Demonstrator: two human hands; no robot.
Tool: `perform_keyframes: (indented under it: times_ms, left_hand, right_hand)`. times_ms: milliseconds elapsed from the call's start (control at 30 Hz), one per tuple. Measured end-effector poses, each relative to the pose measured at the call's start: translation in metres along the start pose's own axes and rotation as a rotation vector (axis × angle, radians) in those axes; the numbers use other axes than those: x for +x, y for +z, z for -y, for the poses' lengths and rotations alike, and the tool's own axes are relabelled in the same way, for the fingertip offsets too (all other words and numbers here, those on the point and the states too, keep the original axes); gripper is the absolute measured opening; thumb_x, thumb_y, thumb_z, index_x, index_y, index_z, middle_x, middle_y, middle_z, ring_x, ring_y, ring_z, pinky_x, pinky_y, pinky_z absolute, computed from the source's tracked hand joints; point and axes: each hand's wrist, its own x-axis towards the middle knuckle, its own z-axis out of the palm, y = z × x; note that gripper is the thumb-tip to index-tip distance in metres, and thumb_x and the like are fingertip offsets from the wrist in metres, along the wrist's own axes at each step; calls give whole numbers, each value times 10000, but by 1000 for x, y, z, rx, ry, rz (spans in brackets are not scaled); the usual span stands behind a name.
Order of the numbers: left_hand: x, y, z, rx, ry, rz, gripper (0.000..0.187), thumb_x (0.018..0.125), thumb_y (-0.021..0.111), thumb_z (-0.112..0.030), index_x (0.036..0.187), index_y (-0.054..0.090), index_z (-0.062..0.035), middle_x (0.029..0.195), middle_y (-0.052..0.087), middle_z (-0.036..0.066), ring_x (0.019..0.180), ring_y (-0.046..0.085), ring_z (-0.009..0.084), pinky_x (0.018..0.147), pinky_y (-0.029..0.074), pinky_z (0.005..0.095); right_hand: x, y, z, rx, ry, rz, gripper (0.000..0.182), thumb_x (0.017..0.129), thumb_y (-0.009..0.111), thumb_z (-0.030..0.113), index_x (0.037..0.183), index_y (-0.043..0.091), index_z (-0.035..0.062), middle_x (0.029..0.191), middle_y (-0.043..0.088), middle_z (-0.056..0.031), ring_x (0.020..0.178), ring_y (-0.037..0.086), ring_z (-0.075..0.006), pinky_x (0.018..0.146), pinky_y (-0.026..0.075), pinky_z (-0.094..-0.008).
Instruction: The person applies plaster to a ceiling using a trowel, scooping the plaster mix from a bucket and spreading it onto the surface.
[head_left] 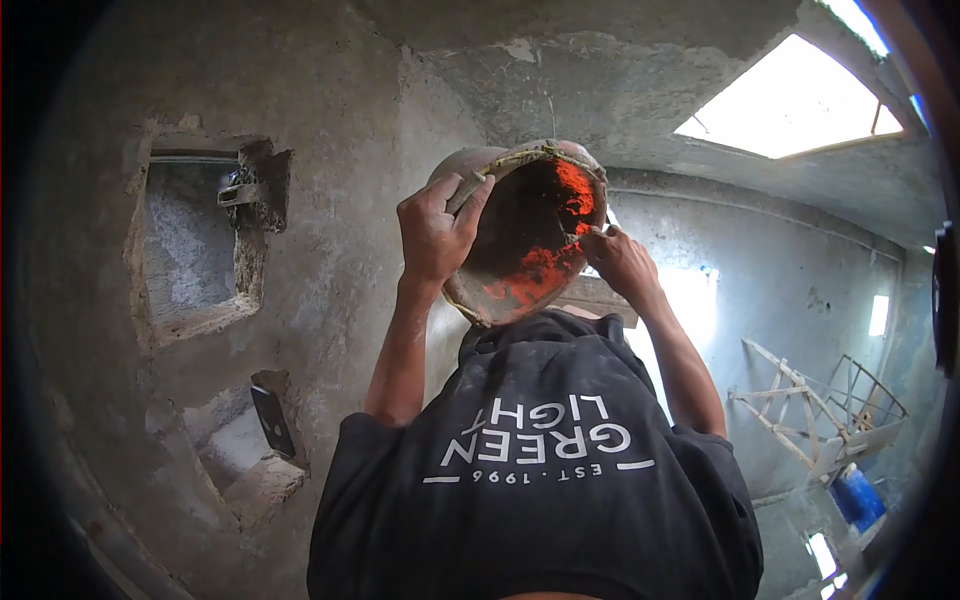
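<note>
In front of my chest a round, dirt-caked bucket point(505, 225) is tilted so that its open mouth faces me. Its inside is dark, with bright orange-red patches point(535, 277) along the lower and right walls. My left hand point(440, 228) is closed at the left of the rim, around a short grey piece point(467, 192) that looks like a handle. On the right, my right hand point(617, 260) has its fingers curled at the rim, fingertips reaching the mouth. A thin pale strand shows beside them; whether they pinch it I cannot make out.
A rough plastered wall on the left has a framed opening point(190, 235) and a lower niche point(240, 440) with a dark flat object point(272, 420). To the right are a metal frame point(815, 410), a blue object point(857, 497) and a bright opening point(790, 100).
</note>
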Motion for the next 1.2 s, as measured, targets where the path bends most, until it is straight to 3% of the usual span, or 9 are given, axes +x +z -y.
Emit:
perform_keyframes:
  times_ms: [67, 333, 633, 800, 867, 900, 1067, 1133, 1200]
  left_hand:
    - [1, 0, -1, 32, 63, -27, 346, 836, 701, -232, 634, 539, -3, 504, 456, 86, 468, 357, 128, 456, 355, 307]
    - [6, -4, -22, 61, 111, -52, 366, 823, 712, -233, 616, 516, -3, 511, 471, 95, 451, 373, 154, 454, 356, 323]
    - [12, -2, -27, 36, 122, -91, 314, 847, 685, -244, 671, 585, -5, 536, 514, 82, 465, 412, 133, 470, 373, 309]
    - [14, 6, -19, 47, -14, -107, 323, 871, 657, -267, 705, 600, 4, 543, 530, 66, 492, 427, 105, 482, 380, 304]
    - [15, 8, -11, -1, -131, -112, 344, 885, 634, -285, 716, 596, 13, 556, 530, 59, 523, 424, 104, 504, 382, 310]
    - [16, 9, -11, -4, -119, -118, 344, 885, 634, -285, 716, 596, 13, 556, 530, 59, 523, 424, 104, 504, 382, 310]
    - [11, 19, -3, -128, -247, -120, 370, 902, 599, -311, 756, 624, 28, 593, 576, 104, 540, 507, 145, 538, 414, 333]
    - [10, 21, 0, -160, -316, -103, 362, 908, 591, -315, 808, 649, 28, 644, 614, 99, 587, 533, 138, 576, 433, 322]
    - [8, 24, -1, -257, -415, -117, 356, 913, 583, -312, 825, 656, 26, 675, 637, 93, 620, 552, 133, 602, 444, 307]
  right_hand:
    - [-1, -8, 5, 0, 2, 33, 198, 854, 595, 265, 991, 610, 123, 918, 596, -181, 767, 644, -356, 669, 524, -445]
    - [0, 3, -1, 105, -260, 49, 136, 823, 607, 217, 939, 646, 156, 819, 637, -87, 701, 629, -282, 608, 498, -419]
    - [2, 13, 1, 378, -480, 20, 163, 773, 605, 142, 912, 628, 59, 797, 624, -124, 727, 626, -320, 636, 493, -430]
    - [-22, -7, -3, 564, -316, -20, 253, 753, 644, 196, 914, 637, 2, 759, 641, -148, 668, 620, -280, 627, 484, -388]
    - [-28, -18, -14, 635, -168, 270, 273, 731, 646, 188, 916, 653, -13, 674, 617, -132, 610, 587, -180, 595, 466, -342]
    - [-31, -8, -20, 701, -262, 112, 232, 689, 645, 157, 839, 634, -20, 541, 510, -60, 481, 468, -105, 471, 397, -297]
    - [-43, 2, -33, 693, -249, -167, 271, 654, 668, 180, 802, 625, -43, 499, 397, -80, 471, 405, -113, 466, 373, -307]
    - [-45, -1, -36, 581, -223, -177, 385, 649, 685, 144, 975, 661, -61, 662, 628, -152, 551, 581, -159, 575, 483, -306]
    - [-41, -6, -34, 578, -228, -195, 384, 645, 686, 141, 971, 661, -59, 649, 617, -156, 540, 577, -156, 566, 482, -304]
